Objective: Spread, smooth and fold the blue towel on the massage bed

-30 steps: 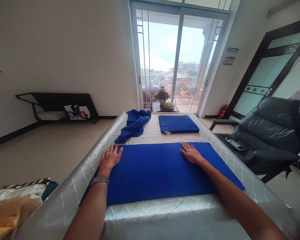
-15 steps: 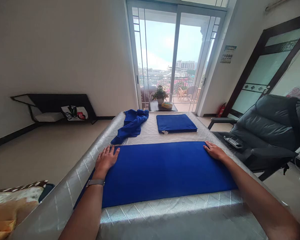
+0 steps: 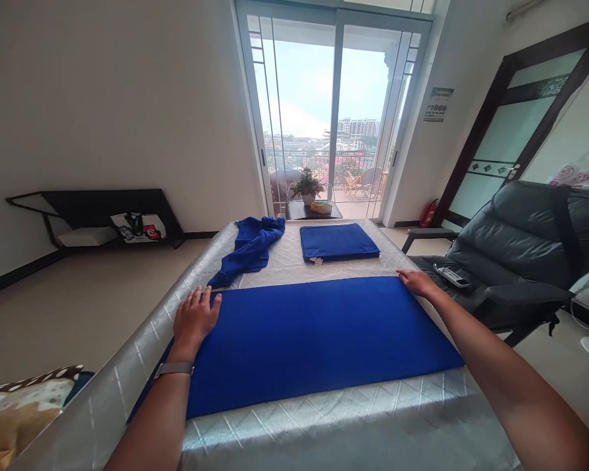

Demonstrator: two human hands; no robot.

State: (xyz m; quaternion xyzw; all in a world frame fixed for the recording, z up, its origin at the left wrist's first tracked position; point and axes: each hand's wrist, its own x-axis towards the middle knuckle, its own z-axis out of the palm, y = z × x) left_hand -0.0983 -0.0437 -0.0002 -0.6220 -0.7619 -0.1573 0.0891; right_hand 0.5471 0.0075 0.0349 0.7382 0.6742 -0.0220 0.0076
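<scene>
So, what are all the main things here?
Mattress: 1, silvery, foreground
Spread cloth: 1, blue, mattress
Crumpled cloth: 1, blue, mattress, far left
Folded cloth: 1 pile, blue, mattress, far end
Sliding door: 1, pale-framed, far end
Low table: 1, dark, by sliding door
Potted plant: 1, green, low table
Small box: 1, yellowish, low table
Armchair: 1, dark grey, right
Corded device: 1, white, armchair seat
Hinged door: 1, brown-framed, right side
Fire extinguisher: 1, red, beside hinged door
Rack: 1, black, left
Printed bag: 1, white, rack
Patterned fabric: 1 heap, multicoloured, lower left
Wristband: 1, grey, left wrist
Left hand: 1, bare, on spread cloth
Right hand: 1, bare, spread cloth's far corner
</scene>
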